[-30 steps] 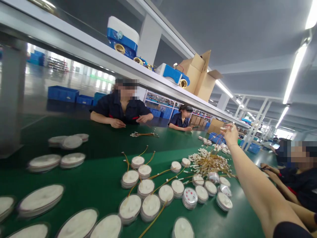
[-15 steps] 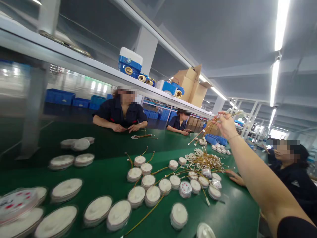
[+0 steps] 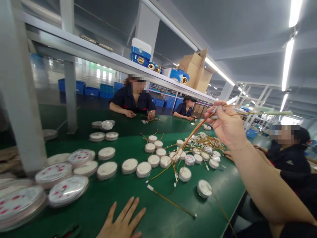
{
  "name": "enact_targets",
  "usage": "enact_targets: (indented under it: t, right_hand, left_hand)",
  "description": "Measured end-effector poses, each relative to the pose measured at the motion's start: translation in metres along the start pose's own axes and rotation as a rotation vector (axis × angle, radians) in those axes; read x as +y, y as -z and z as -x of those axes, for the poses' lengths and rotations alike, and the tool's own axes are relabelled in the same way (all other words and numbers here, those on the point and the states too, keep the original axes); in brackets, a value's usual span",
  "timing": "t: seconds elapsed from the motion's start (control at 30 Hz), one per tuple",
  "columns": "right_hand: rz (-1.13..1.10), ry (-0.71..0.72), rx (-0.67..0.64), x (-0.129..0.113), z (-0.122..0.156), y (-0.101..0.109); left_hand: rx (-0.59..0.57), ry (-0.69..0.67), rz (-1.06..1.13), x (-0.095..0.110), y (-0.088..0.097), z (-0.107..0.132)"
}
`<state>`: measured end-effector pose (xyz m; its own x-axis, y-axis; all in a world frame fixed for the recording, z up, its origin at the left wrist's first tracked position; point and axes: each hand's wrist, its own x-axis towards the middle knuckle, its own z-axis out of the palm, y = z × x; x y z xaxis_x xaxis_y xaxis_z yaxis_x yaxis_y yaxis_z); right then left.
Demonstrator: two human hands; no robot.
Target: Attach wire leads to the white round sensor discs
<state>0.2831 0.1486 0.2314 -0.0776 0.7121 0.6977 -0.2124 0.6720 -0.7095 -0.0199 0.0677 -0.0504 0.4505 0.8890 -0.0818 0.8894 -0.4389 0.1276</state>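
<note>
My right hand (image 3: 226, 127) is raised over the far right of the table, its fingers closed around a bundle of thin cables (image 3: 198, 128) in yellow and brown. Their ends with small white connectors hang down toward the round pieces, while other ends stick out to the right. At the bottom edge, my left hand (image 3: 121, 221) lies palm down with fingers spread and nothing in it. A single cable with white connectors (image 3: 170, 200) lies on the table to its right. Near that cable are round, white-topped discs (image 3: 185, 174) in clear wrapping.
Several discs with red-dotted labels (image 3: 68, 190) lie at the left by a metal post (image 3: 24, 99). A pile of cables (image 3: 206, 141) sits farther back. Blue meters (image 3: 140, 54) stand on the overhead shelf. Co-workers sit across the table and at the right (image 3: 287, 148).
My left hand has come into view at the bottom. The cable bundle in my right hand now hangs lower over the discs. The view has shifted, showing more of the table's left side.
</note>
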Motion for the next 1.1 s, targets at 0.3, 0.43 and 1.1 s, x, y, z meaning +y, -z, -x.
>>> enact_targets:
  t: [0.3, 0.43, 1.1]
  right_hand:
    - [-0.094, -0.332, 0.227, 0.127, 0.162, -0.036]
    - [0.117, -0.399, 0.129, 0.154, 0.244, -0.033]
    - [1.308, -0.425, 0.225, 0.126, 0.308, 0.098]
  left_hand:
    - [-0.007, -0.045, 0.021, 0.003, -0.003, 0.005]
    - [-0.022, -0.046, 0.018, 0.003, -0.002, 0.007]
    - [-0.088, -0.232, -0.054, 0.058, 0.040, 0.021]
